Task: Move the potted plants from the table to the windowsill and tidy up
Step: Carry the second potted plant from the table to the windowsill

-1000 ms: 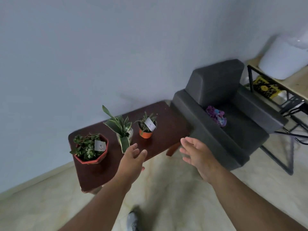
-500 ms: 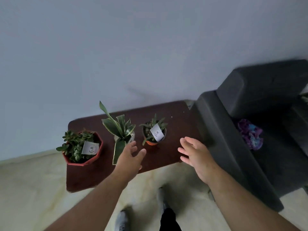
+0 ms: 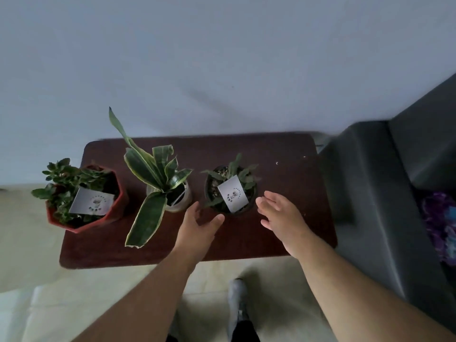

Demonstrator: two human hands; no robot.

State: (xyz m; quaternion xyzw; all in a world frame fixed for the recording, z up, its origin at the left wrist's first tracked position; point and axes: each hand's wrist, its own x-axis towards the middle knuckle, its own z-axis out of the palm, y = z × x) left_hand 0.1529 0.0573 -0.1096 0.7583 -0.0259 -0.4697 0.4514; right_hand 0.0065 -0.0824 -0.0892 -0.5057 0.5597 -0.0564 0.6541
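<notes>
Print on the white paper tag [image 3: 233, 193] in the small round dark pot [image 3: 230, 188] is too blurred to read. The dark grey upholstered armchair [image 3: 385, 193] and purple crumpled cloth [image 3: 439, 223] are cut off at the frame's right edge.

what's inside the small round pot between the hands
The small round pot holds a spiky green plant, pale gravel at its far rim, and a white label card. The card and leaves cover most of the soil.

arms: bare, no sleeves | left hand [image 3: 197, 227], right hand [image 3: 280, 213]: no gloves | foot: grey sock [image 3: 237, 302] | leg: black trousers [image 3: 244, 332]
</notes>
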